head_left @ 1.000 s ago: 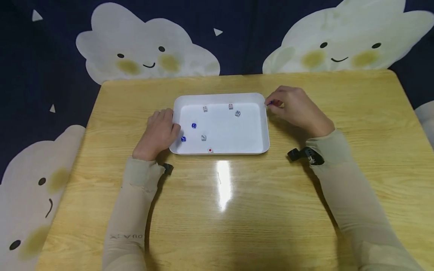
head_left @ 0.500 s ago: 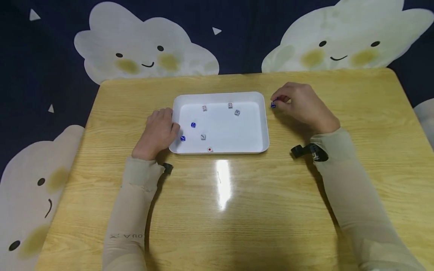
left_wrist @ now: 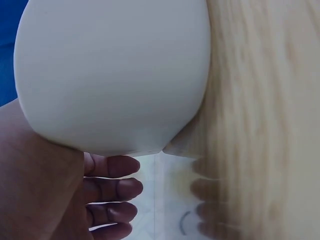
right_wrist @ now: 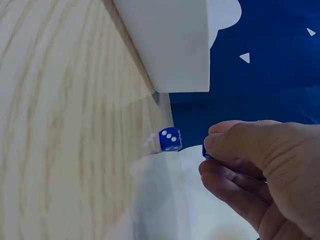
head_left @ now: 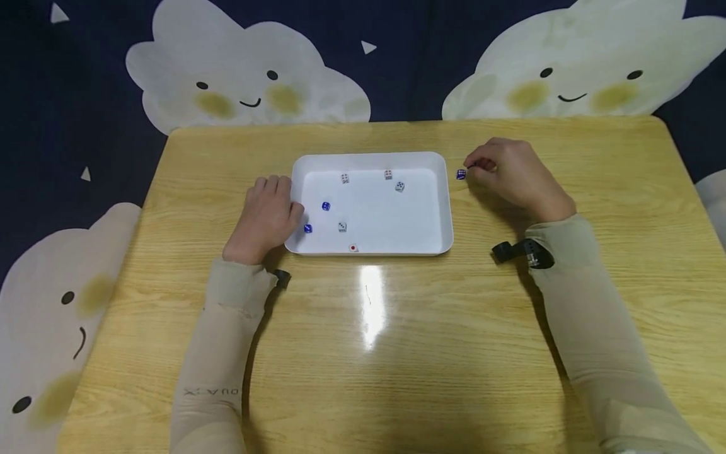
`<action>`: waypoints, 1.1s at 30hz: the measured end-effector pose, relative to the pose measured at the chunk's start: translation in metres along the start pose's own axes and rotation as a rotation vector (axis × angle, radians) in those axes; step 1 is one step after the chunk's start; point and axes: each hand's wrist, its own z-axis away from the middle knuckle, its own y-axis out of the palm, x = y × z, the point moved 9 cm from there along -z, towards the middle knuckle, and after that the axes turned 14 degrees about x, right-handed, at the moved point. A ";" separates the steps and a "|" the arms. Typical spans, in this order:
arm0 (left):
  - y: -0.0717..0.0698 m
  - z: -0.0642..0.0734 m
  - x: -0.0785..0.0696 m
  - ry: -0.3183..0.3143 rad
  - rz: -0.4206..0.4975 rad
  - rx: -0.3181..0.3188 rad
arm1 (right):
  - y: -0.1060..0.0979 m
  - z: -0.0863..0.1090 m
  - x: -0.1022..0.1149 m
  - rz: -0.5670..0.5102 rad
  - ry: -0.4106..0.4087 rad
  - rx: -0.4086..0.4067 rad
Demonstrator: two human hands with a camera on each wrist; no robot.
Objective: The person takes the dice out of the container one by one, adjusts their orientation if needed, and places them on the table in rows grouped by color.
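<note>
Blue die (head_left: 461, 174) lies just beside the right hand (head_left: 509, 174).

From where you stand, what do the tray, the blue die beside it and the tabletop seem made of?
Tray: probably plastic, smooth, white, with rounded corners. Blue die: likely smooth plastic; its blue is even. Tabletop: glossy wood or laminate; grain shows, light reflects.

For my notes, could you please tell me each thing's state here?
White tray: upright on table
Five white dice: inside tray
Two blue dice: inside tray
Third blue die: on table, outside tray
Blue piece: pinched, mostly hidden, likely a die
Left hand: gripping tray's end
Right hand: pinching blue piece
</note>
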 end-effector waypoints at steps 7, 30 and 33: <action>-0.001 0.001 0.000 -0.033 0.004 0.033 | 0.005 -0.002 -0.006 0.019 0.005 0.018; 0.002 -0.002 0.001 -0.017 0.002 0.025 | 0.018 -0.008 -0.018 0.044 0.033 0.097; 0.002 -0.003 0.001 -0.020 0.003 0.028 | 0.019 -0.009 -0.019 0.048 0.032 0.101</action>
